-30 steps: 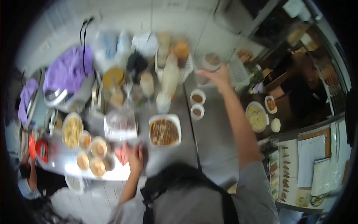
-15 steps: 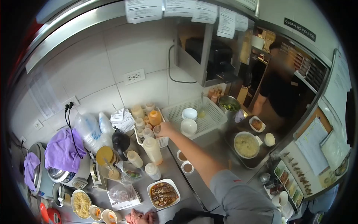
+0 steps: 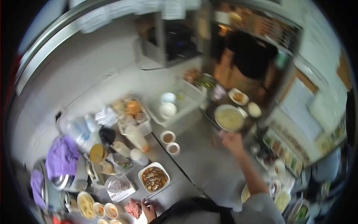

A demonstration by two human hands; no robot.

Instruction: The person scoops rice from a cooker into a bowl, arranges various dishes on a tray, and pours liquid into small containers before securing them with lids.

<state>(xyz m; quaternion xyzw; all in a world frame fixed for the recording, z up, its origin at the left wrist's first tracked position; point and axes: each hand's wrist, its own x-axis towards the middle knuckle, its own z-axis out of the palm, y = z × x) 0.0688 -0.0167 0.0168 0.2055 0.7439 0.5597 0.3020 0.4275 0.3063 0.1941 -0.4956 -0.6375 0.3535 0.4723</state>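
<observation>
My right hand (image 3: 232,141) is over the steel counter, just below a round white bowl of pale food (image 3: 229,118). Its fingers look curled together, but motion blur hides what they hold, if anything. Near the counter's front edge my left hand (image 3: 148,211) has its fingers apart, beside a crumpled pink cloth (image 3: 133,208). Above it stands a square white bowl of dark food in sauce (image 3: 154,178). Two small cups of brown sauce (image 3: 167,137) sit on the counter between the bottles and my right hand.
A basket of bottles (image 3: 144,127) and a large squeeze bottle (image 3: 135,138) stand left of centre. Behind is a white basket with bowls (image 3: 168,110). A co-worker in black (image 3: 250,56) stands beyond the counter. Food trays (image 3: 283,151) are at right; a purple cloth (image 3: 62,156) is at left.
The view has turned to the right. My right hand has left the bottle basket and moved right, near the round bowl. My left hand now shows beside the pink cloth.
</observation>
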